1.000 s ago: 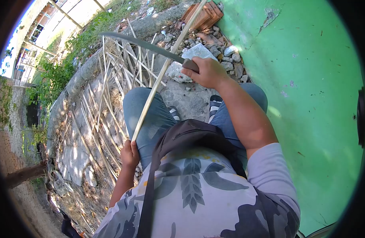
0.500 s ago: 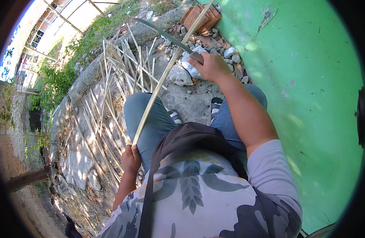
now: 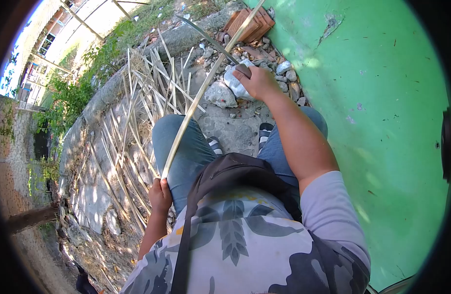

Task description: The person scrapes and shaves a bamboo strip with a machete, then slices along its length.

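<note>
My left hand [image 3: 160,196] is closed around the lower end of a long pale strip of split bamboo [image 3: 190,115]. The strip slants up across my left thigh, and its far end leaves the top of the view. In my right hand [image 3: 260,82] is the dark handle of a long-bladed knife [image 3: 209,39], its curved blade pointing up and left. The blade crosses the strip near the strip's upper part; whether it touches or cuts in cannot be told. Many similar bamboo strips [image 3: 132,125] lie in a loose pile left of my knees.
Pale stones [image 3: 220,94] and rubble lie beyond my feet, with stacked orange tiles [image 3: 250,25] behind them. A green painted floor [image 3: 377,122] stretches along my right side. Green plants [image 3: 66,105] grow past the low concrete edge at left.
The knife and my right hand have shifted only slightly, the blade tip moving a little right and up. My left hand keeps its hold on the bamboo strip; the view has moved slightly.
</note>
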Demonstrator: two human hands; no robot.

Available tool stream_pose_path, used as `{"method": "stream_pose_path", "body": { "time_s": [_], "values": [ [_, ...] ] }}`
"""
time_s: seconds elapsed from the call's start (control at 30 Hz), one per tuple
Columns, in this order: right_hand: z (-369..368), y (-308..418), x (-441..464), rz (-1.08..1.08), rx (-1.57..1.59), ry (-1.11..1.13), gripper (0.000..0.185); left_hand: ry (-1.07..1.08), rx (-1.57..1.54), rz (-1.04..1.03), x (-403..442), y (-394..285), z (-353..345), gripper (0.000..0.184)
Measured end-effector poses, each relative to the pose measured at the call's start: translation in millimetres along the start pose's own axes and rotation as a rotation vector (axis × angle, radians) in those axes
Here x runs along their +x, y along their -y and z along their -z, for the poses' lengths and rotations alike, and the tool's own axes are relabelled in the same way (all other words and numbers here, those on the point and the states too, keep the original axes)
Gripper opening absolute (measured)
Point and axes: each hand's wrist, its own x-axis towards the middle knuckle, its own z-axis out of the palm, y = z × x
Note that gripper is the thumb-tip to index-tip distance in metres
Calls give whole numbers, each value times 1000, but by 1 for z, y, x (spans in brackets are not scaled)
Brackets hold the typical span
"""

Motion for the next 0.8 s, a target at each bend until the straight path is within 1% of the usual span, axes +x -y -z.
{"method": "stream_pose_path", "body": {
  "time_s": [0.03,0.1,0.17,0.27,0.3,0.4,0.5,0.6,0.63,0.73,0.8],
  "values": [
    [2,2,-5,-6,7,8,65,6,-4,-4,1,-3,3,43],
    [10,8,-16,133,-17,-30,62,6,-4,-47,2,-3,4,43],
    [9,10,-28,281,2,-31,57,34,-8,-36,3,-2,1,43],
    [18,35,-53,419,-84,124,54,65,-23,1,2,-7,-1,43],
    [16,37,-55,538,-110,118,52,66,-38,-1,2,-11,0,43],
    [22,34,-48,561,-225,200,52,33,-10,-23,3,-8,-2,41],
    [-3,-7,-13,171,5,142,56,39,28,27,0,-17,5,39],
    [-4,-9,4,-31,9,22,61,19,93,-3,3,-15,10,39],
    [-2,-7,-1,3,2,10,64,28,81,-21,5,-15,13,38],
    [6,7,-19,75,-87,82,59,28,104,-50,3,-9,10,46],
    [5,15,-38,242,-138,108,53,32,71,-45,1,-6,6,46]
  ]
}}
